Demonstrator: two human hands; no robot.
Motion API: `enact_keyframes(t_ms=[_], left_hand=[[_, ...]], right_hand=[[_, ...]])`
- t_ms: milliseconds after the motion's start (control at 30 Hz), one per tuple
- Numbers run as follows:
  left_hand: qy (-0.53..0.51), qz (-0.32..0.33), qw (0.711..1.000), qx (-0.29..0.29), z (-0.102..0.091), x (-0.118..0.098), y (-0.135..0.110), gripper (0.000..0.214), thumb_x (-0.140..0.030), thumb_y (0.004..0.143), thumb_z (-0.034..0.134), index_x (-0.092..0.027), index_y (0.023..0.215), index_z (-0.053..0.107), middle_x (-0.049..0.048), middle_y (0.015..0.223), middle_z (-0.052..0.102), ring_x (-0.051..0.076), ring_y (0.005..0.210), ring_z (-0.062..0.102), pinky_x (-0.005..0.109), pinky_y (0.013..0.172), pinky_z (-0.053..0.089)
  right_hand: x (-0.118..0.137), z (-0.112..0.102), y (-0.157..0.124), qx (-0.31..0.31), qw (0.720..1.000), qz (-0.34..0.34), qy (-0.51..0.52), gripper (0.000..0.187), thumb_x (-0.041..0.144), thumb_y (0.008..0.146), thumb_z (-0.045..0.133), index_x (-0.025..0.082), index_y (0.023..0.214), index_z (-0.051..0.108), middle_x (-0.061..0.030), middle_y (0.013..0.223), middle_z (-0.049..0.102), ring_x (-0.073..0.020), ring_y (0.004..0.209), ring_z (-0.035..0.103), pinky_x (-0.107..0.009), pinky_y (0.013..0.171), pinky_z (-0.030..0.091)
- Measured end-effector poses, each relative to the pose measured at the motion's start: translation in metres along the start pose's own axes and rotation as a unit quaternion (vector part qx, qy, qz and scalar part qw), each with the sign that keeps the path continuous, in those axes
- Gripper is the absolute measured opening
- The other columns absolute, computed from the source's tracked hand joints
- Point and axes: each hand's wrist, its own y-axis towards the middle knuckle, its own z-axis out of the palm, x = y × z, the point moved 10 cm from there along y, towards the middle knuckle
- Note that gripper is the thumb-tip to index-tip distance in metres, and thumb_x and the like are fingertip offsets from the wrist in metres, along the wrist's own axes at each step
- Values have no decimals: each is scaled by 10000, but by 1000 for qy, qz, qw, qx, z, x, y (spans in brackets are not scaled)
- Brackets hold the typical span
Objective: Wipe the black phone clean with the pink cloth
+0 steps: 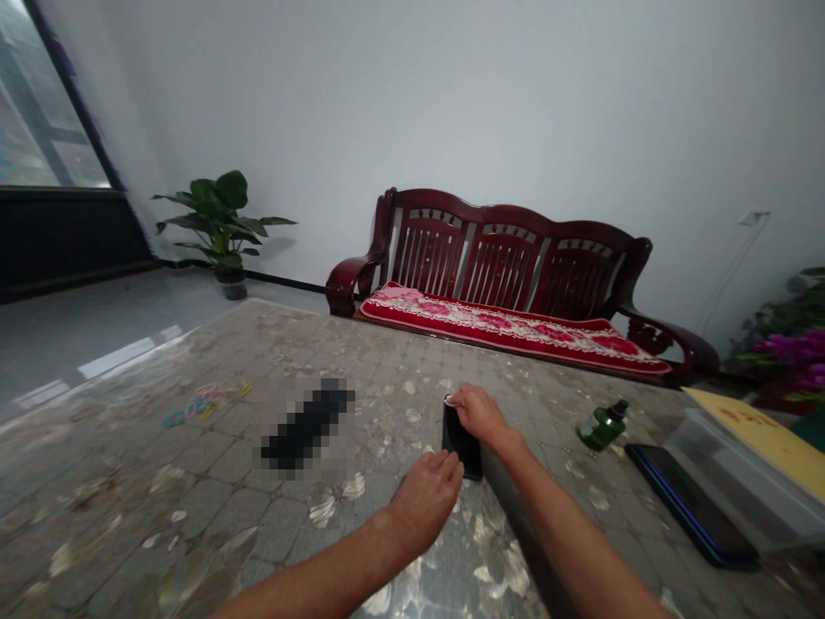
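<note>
A black phone (462, 451) lies flat on the patterned tablecloth in front of me. My left hand (430, 490) grips its lower left edge, fingers curled over the side. At the phone's top end is my right hand (477, 413), its fingers closed and pressed down. A small bit of white wipe (451, 400) shows under those fingertips; the rest of it is hidden by the hand. The phone's upper right part is covered by my right hand.
A pixelated dark object (306, 425) and several coloured hair ties (203, 402) lie to the left. On the right are a green spray bottle (602, 425), another phone (693, 507) and a clear plastic box (735, 473). A red wooden bench (503, 249) stands beyond the table.
</note>
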Motion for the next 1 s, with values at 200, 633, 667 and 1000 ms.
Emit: enact_keyframes(t_ms=[200, 633, 667, 1000], left_hand=[[4, 2, 1000, 7, 3, 0, -2, 372, -112, 953, 499, -101, 1312, 595, 172, 1319, 649, 284, 1233, 603, 415, 1010, 490], [13, 0, 1000, 19, 9, -1, -1, 396, -96, 953, 486, -78, 1339, 570, 197, 1336, 632, 293, 1264, 584, 426, 1027, 484], [11, -1, 1000, 17, 8, -1, -1, 392, -92, 955, 479, -84, 1335, 574, 194, 1330, 637, 288, 1262, 587, 425, 1028, 483], [5, -5, 1000, 15, 2, -1, -2, 401, -74, 934, 502, -82, 1328, 574, 201, 1342, 627, 292, 1247, 596, 417, 1023, 486]], right_hand=[[-2, -2, -1, -4, 1000, 24, -8, 349, 151, 968, 446, 224, 1083, 768, -94, 1005, 701, -190, 969, 627, -235, 848, 439], [2, 0, -13, 6, 999, -36, 39, 320, 135, 944, 493, 233, 1053, 777, -72, 980, 704, -178, 960, 625, -227, 839, 428], [5, 1, -14, 14, 997, -52, 49, 311, 136, 938, 501, 234, 1035, 780, -64, 967, 705, -173, 948, 628, -225, 831, 431], [8, -3, -22, 5, 997, -50, 64, 320, 130, 932, 502, 240, 1046, 780, -67, 978, 706, -176, 952, 630, -240, 839, 449]])
